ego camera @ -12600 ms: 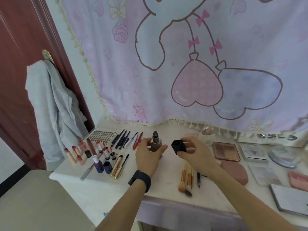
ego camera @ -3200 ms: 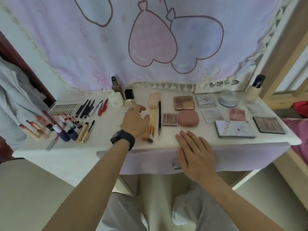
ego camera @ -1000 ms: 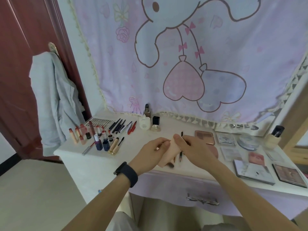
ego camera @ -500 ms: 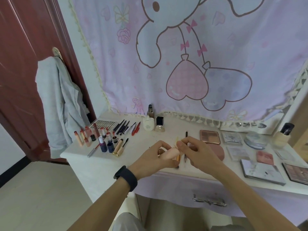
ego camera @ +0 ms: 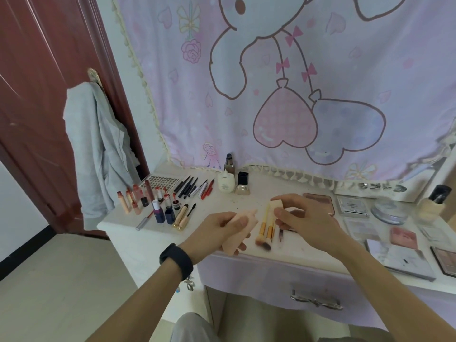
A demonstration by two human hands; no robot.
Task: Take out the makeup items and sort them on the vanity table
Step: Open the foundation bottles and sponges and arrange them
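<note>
My left hand [ego camera: 217,233] grips a peach makeup sponge [ego camera: 238,232] above the front of the white vanity table [ego camera: 118,225]. My right hand [ego camera: 306,220] pinches a smaller pale sponge piece [ego camera: 276,203] a little to the right. Between the hands lie yellow-handled brushes [ego camera: 265,229] on the table. Lipsticks and small bottles [ego camera: 153,201] stand in rows at the left, with black and red pencils [ego camera: 192,186] behind them. Palettes and compacts [ego camera: 352,206] lie at the right.
A white bottle [ego camera: 225,183], a tall brown bottle [ego camera: 229,162] and a black-capped jar [ego camera: 243,185] stand at the back under the pink cartoon curtain [ego camera: 283,82]. A grey garment [ego camera: 98,149] hangs on the red door at left. A drawer handle [ego camera: 315,302] sits below the front edge.
The two hands held one sponge together; now they have moved apart, the left with the peach sponge, the right with a smaller pale piece.
</note>
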